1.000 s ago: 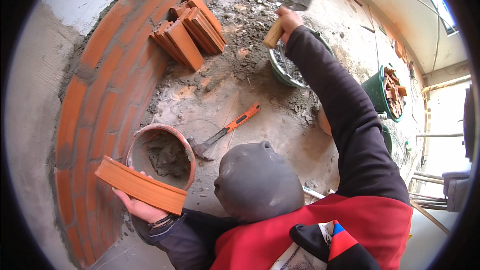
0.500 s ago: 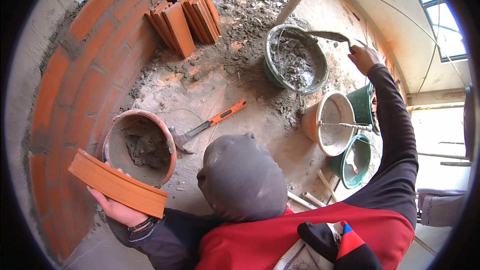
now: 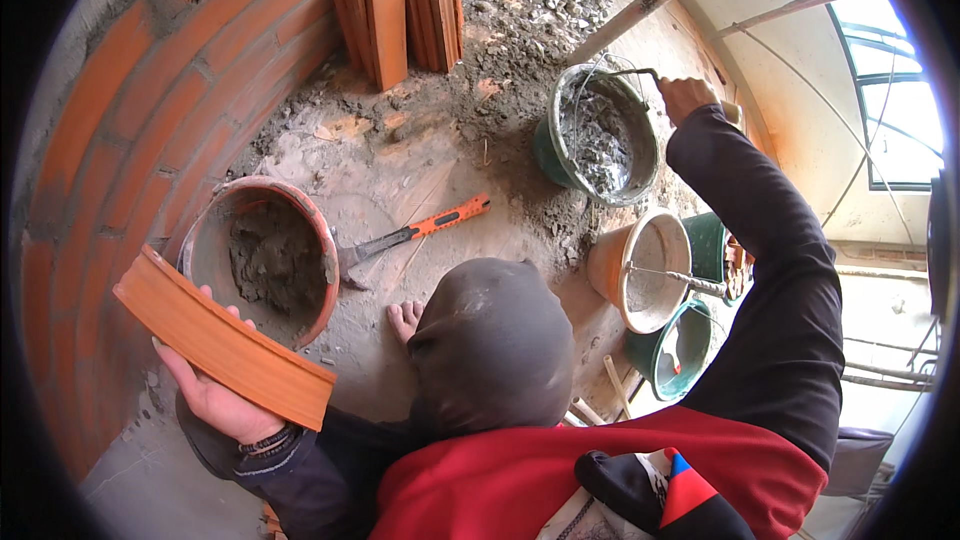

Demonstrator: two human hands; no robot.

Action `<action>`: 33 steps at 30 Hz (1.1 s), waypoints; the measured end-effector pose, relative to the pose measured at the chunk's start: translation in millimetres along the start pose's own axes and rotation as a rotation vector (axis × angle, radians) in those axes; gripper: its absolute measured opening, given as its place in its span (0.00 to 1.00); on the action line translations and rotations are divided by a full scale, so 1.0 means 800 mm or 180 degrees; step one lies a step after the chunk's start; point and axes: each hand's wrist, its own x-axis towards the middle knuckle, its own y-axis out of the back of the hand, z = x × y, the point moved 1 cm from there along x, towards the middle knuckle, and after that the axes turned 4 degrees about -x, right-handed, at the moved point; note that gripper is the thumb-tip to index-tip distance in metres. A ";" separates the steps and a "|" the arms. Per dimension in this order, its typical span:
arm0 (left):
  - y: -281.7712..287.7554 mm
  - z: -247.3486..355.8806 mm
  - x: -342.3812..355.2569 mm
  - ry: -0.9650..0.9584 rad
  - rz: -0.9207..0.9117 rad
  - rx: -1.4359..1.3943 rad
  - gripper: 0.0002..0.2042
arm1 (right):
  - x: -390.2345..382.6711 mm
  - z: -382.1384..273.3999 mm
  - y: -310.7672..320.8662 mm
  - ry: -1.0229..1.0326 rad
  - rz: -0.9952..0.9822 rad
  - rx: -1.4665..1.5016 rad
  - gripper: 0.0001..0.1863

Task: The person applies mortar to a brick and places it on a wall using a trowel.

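Note:
My left hand (image 3: 222, 402) grips a long orange clay brick (image 3: 225, 340) from beneath, its fingers around the far edge. The brick is tilted beside the near rim of an orange bucket (image 3: 318, 230) partly filled with grey mortar (image 3: 268, 255). At the far right, my right hand (image 3: 688, 98) is closed around a trowel (image 3: 638, 71). The trowel's dark metal neck reaches over the rim of a dark green bucket (image 3: 548, 145), which holds wet grey mortar (image 3: 600, 140). I cannot clearly make out its blade.
A claw hammer (image 3: 440, 225) lies between the buckets. Stacked clay bricks (image 3: 386, 32) stand near the brick wall (image 3: 130, 110). More buckets, one orange (image 3: 610, 262) and one green (image 3: 645, 355), stand at right. A metal pole (image 3: 650, 12) slants behind. A rounded dark grey shape (image 3: 490, 350) and bare toes (image 3: 403, 318) are in front.
My right hand has moved left, toward the green mortar bucket, and the trowel's blade no longer shows flat above its rim. My left hand still holds the brick. The view has shifted slightly.

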 end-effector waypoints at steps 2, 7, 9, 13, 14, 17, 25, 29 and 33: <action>-0.003 0.000 -0.001 -0.0004 0.0109 -0.0012 0.27 | -0.005 0.003 -0.011 -0.0125 -0.0097 0.0093 0.09; -0.010 -0.001 0.003 -0.0008 0.0158 0.0090 0.28 | -0.024 0.006 -0.055 -0.0290 -0.0429 -0.0056 0.11; -0.006 0.001 0.002 -0.0020 0.0127 0.0074 0.28 | -0.039 0.008 -0.062 -0.0324 -0.0650 0.0032 0.12; 0.005 0.007 0.002 0.0042 0.0013 0.0100 0.27 | -0.059 0.017 -0.084 -0.0442 -0.0819 -0.0126 0.15; 0.006 0.010 -0.001 0.0026 0.0013 0.0084 0.27 | -0.062 0.016 -0.077 -0.0410 -0.0848 -0.0069 0.15; 0.012 0.014 -0.003 0.0002 -0.0106 0.0041 0.27 | -0.067 0.019 -0.060 -0.0424 -0.0767 0.0103 0.15; -0.005 0.008 0.001 0.0051 0.0074 0.0023 0.28 | -0.052 0.000 -0.094 -0.0601 -0.0128 -0.0013 0.12; -0.005 0.006 0.002 0.0075 0.0076 0.0069 0.29 | -0.062 -0.003 -0.093 -0.0764 -0.0701 0.0073 0.14; 0.007 0.009 0.002 0.0226 -0.0127 -0.0188 0.28 | -0.078 0.014 -0.087 -0.0200 -0.1079 -0.0149 0.16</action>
